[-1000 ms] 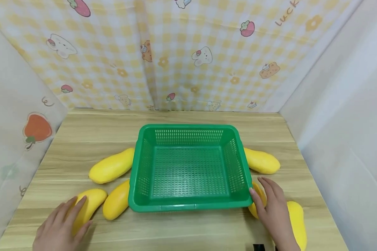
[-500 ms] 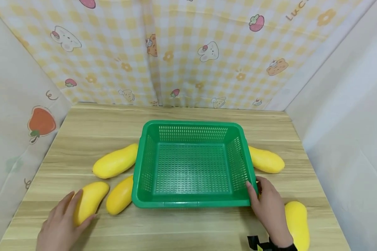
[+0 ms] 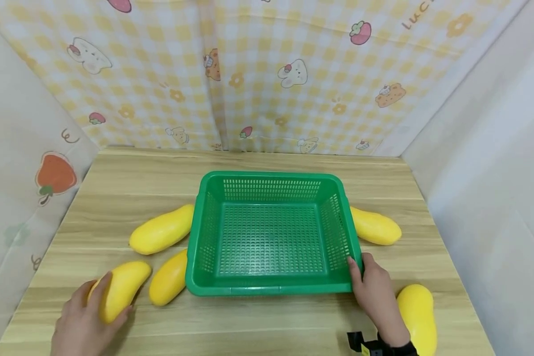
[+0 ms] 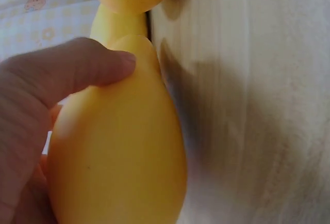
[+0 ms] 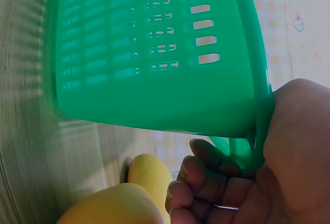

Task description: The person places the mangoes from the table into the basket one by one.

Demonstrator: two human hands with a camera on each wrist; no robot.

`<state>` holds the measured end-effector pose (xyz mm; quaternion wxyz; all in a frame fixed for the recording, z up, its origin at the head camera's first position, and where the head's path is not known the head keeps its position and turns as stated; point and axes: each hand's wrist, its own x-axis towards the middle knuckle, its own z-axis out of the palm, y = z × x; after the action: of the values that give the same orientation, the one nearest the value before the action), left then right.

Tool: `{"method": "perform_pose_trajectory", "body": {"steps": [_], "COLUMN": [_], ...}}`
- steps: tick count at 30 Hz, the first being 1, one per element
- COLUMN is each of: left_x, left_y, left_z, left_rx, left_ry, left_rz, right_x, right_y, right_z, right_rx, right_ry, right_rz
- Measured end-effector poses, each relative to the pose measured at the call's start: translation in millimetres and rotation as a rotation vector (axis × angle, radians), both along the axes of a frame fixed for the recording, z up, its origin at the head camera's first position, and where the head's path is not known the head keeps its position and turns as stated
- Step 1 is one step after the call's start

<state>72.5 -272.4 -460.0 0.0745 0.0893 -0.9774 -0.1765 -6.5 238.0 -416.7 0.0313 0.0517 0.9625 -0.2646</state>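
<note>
A green plastic basket (image 3: 269,237) with slotted walls stands in the middle of the wooden table. My right hand (image 3: 376,294) grips its near right corner, thumb over the rim and fingers curled below the rim in the right wrist view. Low on the left, my left hand (image 3: 86,316) holds a yellow mango (image 3: 126,289). The left wrist view shows the thumb across this mango (image 4: 118,146), with the other fingers partly hidden behind it. Beside it lies an orange-yellow mango (image 3: 169,278), whose green stem nub faces the left wrist camera.
Another yellow mango (image 3: 162,230) lies left of the basket, its tip against the basket side. To the right are a mango (image 3: 376,226) by the far wall of the basket and one (image 3: 418,316) beside the right wrist. A checked cloth (image 3: 258,74) hangs behind the table.
My right hand has moved from over a mango at the basket's right side onto the basket rim, now covering that mango in the head view. The left fingers have closed further around their mango.
</note>
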Motion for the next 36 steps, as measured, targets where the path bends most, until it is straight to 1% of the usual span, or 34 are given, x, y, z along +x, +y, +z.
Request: {"method": "perform_pose_trajectory", "body": {"steps": [3, 5, 8, 10, 11, 14, 16, 18, 22, 24, 27, 29, 32, 36], "left_x": [1.5, -1.2, -11.1, -21.0, -25.8, -38.3, -45.7, -53.0, -70.0, -77.2, -86.0, -92.6, -102.9, -114.1], "left_y": [2, 3, 7, 11, 14, 23, 30, 36, 48, 54, 62, 66, 72, 80], "left_z": [4.5, 9.8, 20.3, 28.7, 32.8, 44.2, 49.5, 53.7, 61.1, 65.1, 71.0, 75.3, 81.4, 88.9], "left_rx": [-0.01, -0.009, -0.015, -0.011, -0.006, 0.015, 0.029, 0.031, 0.043, 0.044, 0.034, 0.02, 0.005, -0.022], "left_ry": [0.107, 0.209, 0.373, 0.456, 0.484, 0.49, 0.484, 0.492, 0.553, 0.561, 0.559, 0.558, 0.569, 0.572], "left_rz": [-0.018, -0.05, -0.13, -0.192, -0.224, -0.279, -0.301, -0.327, -0.415, -0.464, -0.515, -0.535, -0.543, -0.546], "right_x": [-0.5, -0.4, -0.6, -0.5, -0.3, 0.6, 1.1, 1.5, 3.1, 4.5, 6.1, 6.1, 5.1, 3.8], "right_y": [-1, -1, -2, -3, -3, -4, -4, -4, -4, -4, -3, -4, -4, -4], "right_z": [0.6, 0.9, 1.7, 2.6, 2.9, 3.9, 4.5, 5.2, 5.9, 5.2, 3.4, 1.9, 1.1, 1.9], "right_rx": [-0.006, -0.011, -0.021, -0.032, -0.036, -0.042, -0.048, -0.056, -0.072, -0.078, -0.088, -0.095, -0.101, -0.113], "right_ry": [-0.005, -0.003, -0.014, -0.03, -0.037, -0.057, -0.06, -0.062, -0.069, -0.081, -0.087, -0.074, -0.05, -0.063], "right_rz": [0.0, -0.002, -0.007, -0.012, -0.015, -0.023, -0.026, -0.026, -0.031, -0.036, -0.04, -0.039, -0.042, -0.05]}}
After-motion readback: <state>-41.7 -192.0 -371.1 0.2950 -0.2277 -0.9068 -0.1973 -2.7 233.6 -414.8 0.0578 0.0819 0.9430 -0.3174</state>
